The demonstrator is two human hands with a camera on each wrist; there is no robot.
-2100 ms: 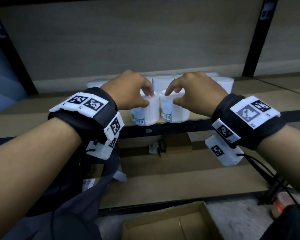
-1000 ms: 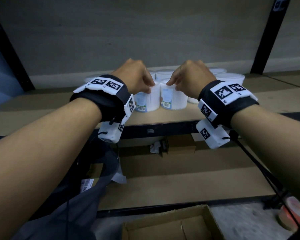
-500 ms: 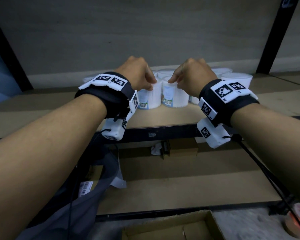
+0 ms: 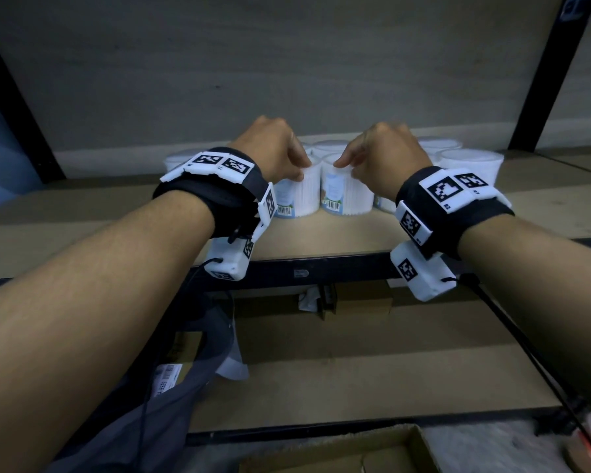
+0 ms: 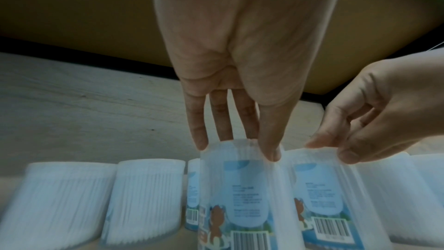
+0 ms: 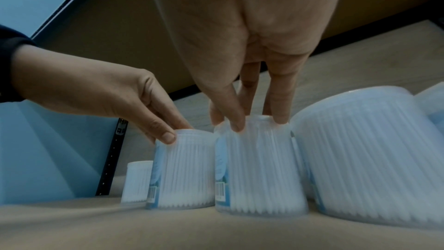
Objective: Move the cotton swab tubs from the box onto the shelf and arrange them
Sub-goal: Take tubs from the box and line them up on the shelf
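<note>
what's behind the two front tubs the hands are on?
More white swab tubs stand behind the left tub and right tub, near the shelf's back wall. The left hand and right hand hide part of that row; count unclear.

The cotton swab tubs [image 4: 299,196] were white with pale blue labels and black barcodes; the shelf [image 4: 321,233] was tan, and the wristbands [image 4: 215,196] black with checkered white tags.
</note>
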